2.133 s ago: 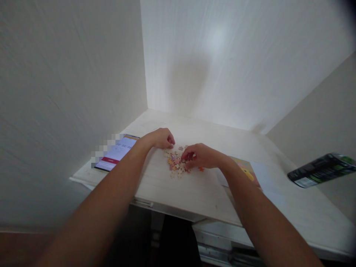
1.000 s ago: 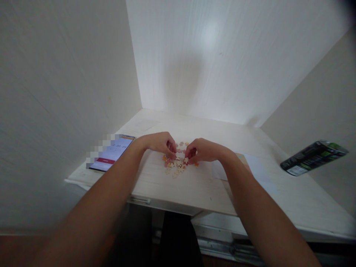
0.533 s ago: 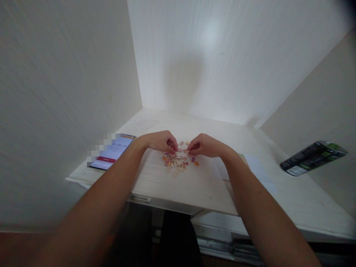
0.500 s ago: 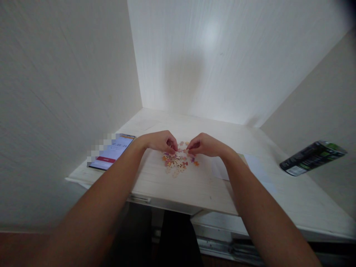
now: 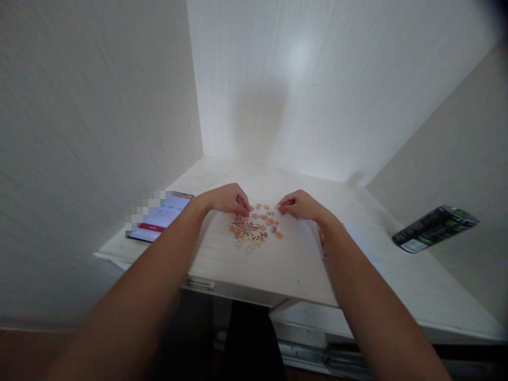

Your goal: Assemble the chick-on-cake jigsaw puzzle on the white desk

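A heap of small jigsaw puzzle pieces (image 5: pixel 250 233) lies on the white desk, some pale side up, others orange, pink and purple. Beyond its right side, several coloured pieces (image 5: pixel 270 222) are spread out singly. My left hand (image 5: pixel 232 200) is closed in a pinch at the heap's far left edge, fingertips down on a puzzle piece. To the right of the spread pieces, my right hand (image 5: pixel 299 204) also has thumb and fingers pinched together, low over the desk. What it pinches is too small to make out.
A phone (image 5: pixel 161 214) with a running timer lies at the left, beside my left forearm. Under my right forearm are white paper sheets (image 5: pixel 361 243) and a partly hidden coloured item. A dark can-like tube (image 5: pixel 432 230) stands at the right. Pale panels enclose the desk (image 5: pixel 254 275).
My right hand has moved right, away from the heap and my left hand, uncovering separate coloured pieces. My left hand has shifted only slightly. The view has turned a little.
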A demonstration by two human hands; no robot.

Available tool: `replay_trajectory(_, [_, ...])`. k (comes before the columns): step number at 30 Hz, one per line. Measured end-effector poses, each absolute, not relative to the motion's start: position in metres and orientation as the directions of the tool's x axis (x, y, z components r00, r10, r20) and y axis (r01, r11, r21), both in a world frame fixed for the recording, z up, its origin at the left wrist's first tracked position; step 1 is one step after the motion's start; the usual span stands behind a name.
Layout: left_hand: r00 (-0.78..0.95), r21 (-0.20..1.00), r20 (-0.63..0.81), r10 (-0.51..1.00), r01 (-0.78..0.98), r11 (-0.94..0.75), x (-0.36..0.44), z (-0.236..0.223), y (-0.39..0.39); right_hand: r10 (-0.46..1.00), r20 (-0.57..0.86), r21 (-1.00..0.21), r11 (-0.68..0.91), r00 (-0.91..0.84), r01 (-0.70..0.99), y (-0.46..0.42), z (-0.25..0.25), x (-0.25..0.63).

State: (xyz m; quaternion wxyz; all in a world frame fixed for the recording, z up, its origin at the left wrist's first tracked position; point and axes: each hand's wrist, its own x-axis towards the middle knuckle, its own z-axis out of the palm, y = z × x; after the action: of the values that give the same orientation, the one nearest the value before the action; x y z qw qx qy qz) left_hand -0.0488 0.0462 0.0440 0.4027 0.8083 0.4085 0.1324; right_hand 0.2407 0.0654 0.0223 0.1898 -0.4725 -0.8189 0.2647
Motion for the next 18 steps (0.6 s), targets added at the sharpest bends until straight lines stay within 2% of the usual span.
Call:
replay_trajectory(5, [0.525,0.782,-0.037,0.850,0.544,-0.303,-0.054,0.042,0.052,0.891,0.199,-0.482,0.451,-0.408,0.751,0.067,0.019,0.232])
replay_trajectory(10, [0.355,0.787,0.023,0.935,0.570,-0.236,-0.057,0.037,0.057,0.868,0.196,-0.385,0.497,-0.457,0.778,0.064,0.024,0.233])
replay_trajectory(14, [0.239,0.750,0.053,0.970,0.631,-0.196,-0.058,0.034,0.059,0.839,0.194,-0.393,0.542,-0.509,0.743,0.059,0.029,0.228])
replay_trajectory(18, [0.151,0.662,0.048,0.987,0.736,-0.145,-0.062,0.032,0.062,0.788,0.196,-0.471,0.598,-0.584,0.649,0.044,0.032,0.201])
